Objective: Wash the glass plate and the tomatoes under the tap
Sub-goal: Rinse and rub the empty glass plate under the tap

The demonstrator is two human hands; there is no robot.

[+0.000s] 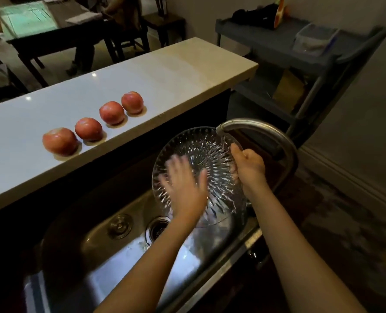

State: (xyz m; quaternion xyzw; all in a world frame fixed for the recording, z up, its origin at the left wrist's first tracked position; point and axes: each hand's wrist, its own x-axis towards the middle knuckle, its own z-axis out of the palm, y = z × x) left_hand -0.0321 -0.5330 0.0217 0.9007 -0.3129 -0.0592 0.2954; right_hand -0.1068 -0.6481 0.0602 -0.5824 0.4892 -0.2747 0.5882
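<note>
**Wet cut glass, held by the rim**

Dim kitchen, with a stainless steel sink (110,251) below a pale stone counter (187,64). Tilted over the basin, the round cut-glass plate (201,154) sits under a thin stream from the curved metal tap (262,132). The right hand (248,166) is clamped on the rim, thumb on the near face and fingers curled behind. The left hand (183,184) lies spread flat against the ribbed face, blurred, fingers loose and gripping nothing.

Likely rigid, weighty and breakable, and slick when wet; the rim between thumb and fingers looks the safest hold. Four red tomatoes (88,128) wait on the counter, well beyond the left fingertips: firm, smooth, best cupped whole.
</note>
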